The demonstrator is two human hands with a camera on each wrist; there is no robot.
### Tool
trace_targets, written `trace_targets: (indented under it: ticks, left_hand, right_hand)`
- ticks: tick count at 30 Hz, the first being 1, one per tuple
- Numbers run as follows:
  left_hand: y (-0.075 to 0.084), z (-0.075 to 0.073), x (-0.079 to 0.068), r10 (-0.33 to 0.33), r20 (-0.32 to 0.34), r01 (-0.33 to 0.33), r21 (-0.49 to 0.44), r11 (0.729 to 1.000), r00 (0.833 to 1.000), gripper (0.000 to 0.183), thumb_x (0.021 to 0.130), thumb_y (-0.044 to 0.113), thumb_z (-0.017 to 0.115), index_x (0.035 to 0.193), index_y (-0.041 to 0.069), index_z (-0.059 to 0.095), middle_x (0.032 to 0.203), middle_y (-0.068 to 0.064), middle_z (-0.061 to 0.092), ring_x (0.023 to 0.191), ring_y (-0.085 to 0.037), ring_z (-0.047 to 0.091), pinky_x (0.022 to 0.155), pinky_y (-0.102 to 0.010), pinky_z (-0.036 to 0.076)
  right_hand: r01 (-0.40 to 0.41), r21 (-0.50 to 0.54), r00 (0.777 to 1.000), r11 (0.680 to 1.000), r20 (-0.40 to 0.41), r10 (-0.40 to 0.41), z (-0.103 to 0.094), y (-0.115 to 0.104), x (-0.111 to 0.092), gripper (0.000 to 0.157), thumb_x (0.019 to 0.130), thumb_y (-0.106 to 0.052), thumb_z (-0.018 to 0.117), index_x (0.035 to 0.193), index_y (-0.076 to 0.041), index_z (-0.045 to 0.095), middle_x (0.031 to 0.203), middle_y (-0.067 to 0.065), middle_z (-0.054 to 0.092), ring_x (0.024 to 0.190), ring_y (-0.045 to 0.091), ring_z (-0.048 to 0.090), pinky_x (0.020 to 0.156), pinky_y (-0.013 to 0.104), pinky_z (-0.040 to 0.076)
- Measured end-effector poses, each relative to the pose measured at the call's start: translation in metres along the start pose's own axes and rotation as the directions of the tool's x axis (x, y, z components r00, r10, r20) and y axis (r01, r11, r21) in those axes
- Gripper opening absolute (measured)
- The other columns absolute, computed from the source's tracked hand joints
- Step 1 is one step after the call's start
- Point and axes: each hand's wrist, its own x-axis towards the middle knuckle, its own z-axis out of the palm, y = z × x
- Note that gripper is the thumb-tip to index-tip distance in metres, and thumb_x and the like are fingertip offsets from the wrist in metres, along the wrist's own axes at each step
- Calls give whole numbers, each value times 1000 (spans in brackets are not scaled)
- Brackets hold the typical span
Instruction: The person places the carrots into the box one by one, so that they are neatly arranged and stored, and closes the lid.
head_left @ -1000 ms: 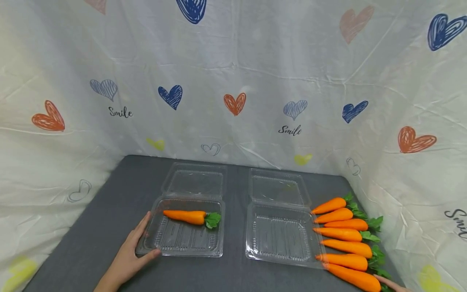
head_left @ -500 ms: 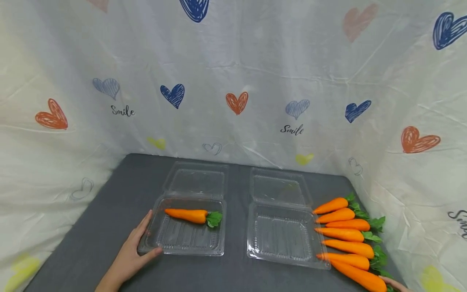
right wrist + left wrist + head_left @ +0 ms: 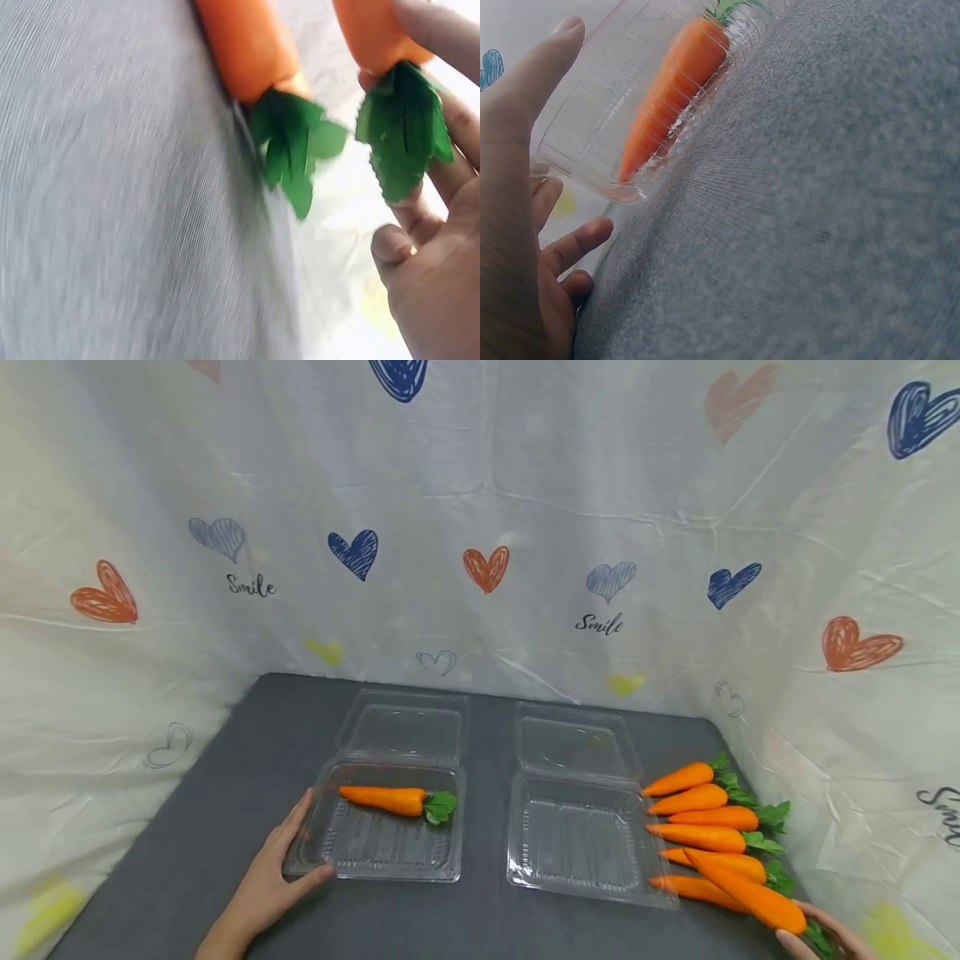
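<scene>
My right hand holds a carrot by its thick end, its tip pointing up and left over the carrots behind it. In the right wrist view, the thumb and fingers pinch the held carrot just above its green leaves. My left hand rests at the left front corner of a clear plastic clamshell container, thumb by the front edge and fingers along the left side. Inside that container lies one carrot, its leaves to the right. The left wrist view shows the thumb and fingers spread beside the container.
A second clear clamshell container stands open to the right, its lid folded back. Several carrots lie in a row at the right, tips close to that container's edge. A grey tabletop lies beneath, with a heart-printed curtain around it.
My right hand has gripped the nearest carrot of the row and lifted it, tip swinging up over its neighbours. The left hand stays at the left container.
</scene>
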Motion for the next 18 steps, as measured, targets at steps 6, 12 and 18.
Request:
trace_targets:
  ticks: [6,12,18]
  left_hand:
    - [-2,-5,-3,-18,3,18,28,999,1000,114,85,29,90,172,30,17,164,-16,41,110,-3,46,88,-66,48]
    - [2,-3,1,-9,16,9,6,1000,1000,115,85,28,91,172,29,17,164,-15,41,111,-5,46,88,-65,48]
    - [1,-1,1,-1,2,1,4,1000,1000,114,84,27,91,172,27,19,169,-12,37,112,-1,46,89,-67,48]
  right_hand:
    - [-114,-87,993,990,-30,112,14,-38,-11,63,96,-40,80,143,-2,64,124,5,74,53,10,33,50,28,33]
    - [-43,62,997,997,-55,46,22,-94,-34,57,89,-35,89,135,-7,71,85,-42,52,59,8,40,53,23,36]
    - [186,115,981,976,-75,-178,52,-136,-46,48,86,-24,92,128,-11,77,101,-23,62,91,-3,51,76,7,40]
